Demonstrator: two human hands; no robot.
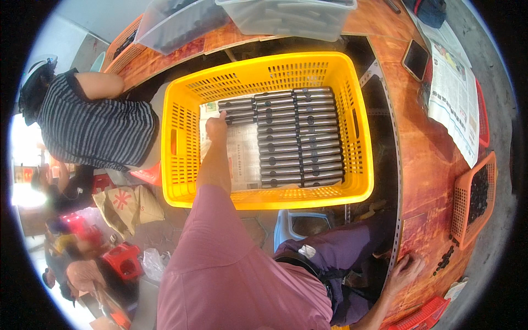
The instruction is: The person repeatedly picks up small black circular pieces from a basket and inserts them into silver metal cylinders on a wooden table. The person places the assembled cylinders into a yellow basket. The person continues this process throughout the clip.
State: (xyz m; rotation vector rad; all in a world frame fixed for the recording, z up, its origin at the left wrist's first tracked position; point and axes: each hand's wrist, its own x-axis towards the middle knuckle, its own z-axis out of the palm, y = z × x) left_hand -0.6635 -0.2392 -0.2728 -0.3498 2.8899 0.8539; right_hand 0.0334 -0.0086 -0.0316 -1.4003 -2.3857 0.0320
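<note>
Inside the yellow plastic crate (268, 201), dark metal rods with black bands (278, 146) lie side by side in columns on newspaper (242, 159). My left hand (216, 127) reaches into the crate with its fingers closed at the left end of a metal rod (241, 119) in the short left column; the fingertips are partly hidden. Out at the right, my right hand (406, 270) rests at the edge of the wooden table (423, 181), fingers apart and holding nothing. Near it on the tabletop lies a small cluster of dark parts (444, 260).
An orange basket of small black pieces (474, 198) stands at the right, with a phone (416, 59) and newspaper (454, 99) farther back. Clear plastic bins (286, 19) line the far side. A person in a striped shirt (96, 124) sits at left. A blue stool (283, 225) stands below the crate.
</note>
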